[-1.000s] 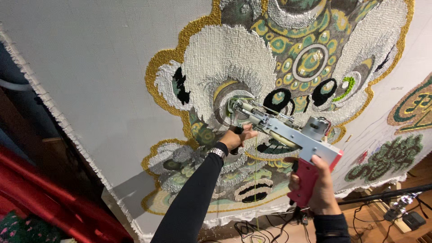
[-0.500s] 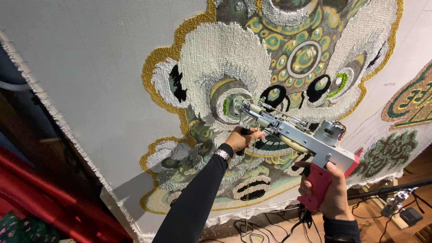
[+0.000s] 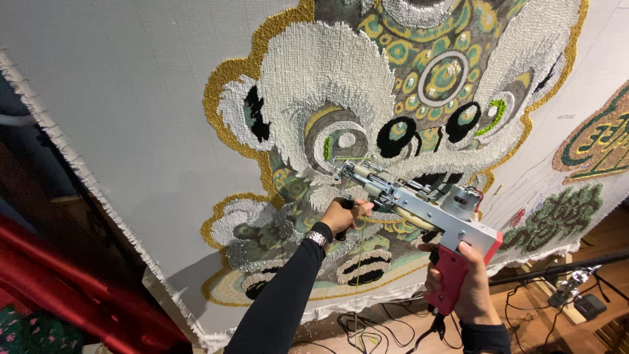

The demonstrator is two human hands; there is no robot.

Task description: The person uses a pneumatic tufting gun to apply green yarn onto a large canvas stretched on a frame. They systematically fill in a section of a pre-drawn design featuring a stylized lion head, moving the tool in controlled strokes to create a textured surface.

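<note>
While both hands grip it, a tufting gun (image 3: 419, 203) with a silver metal body and a red pistol handle points its needle end at a stretched white backing cloth (image 3: 131, 98), meeting the cloth just below a round grey-green eye of the tufted lion-face design (image 3: 367, 85). Right hand (image 3: 458, 285): fingers wrapped tight around the red handle at the gun's rear, lower right of the needle. Left hand (image 3: 344, 215): closed around a dark front grip under the gun's barrel, just behind the needle; a metal watch band (image 3: 318, 239) sits at the wrist above a black sleeve (image 3: 282, 301). A small motor (image 3: 462, 195) rides on top of the gun's body, near the handle. A thin strand of yarn (image 3: 359, 262) hangs down from the gun, past the left hand. Design: white looped fur, gold outline, black nostril shapes, green and yellow scales, above and around the gun. Frayed cloth edge (image 3: 78, 177) runs diagonally, well left of the gun. Black cables (image 3: 367, 324) lie on the wooden floor below the gun; red fabric (image 3: 72, 295) lies far lower left of it.
</note>
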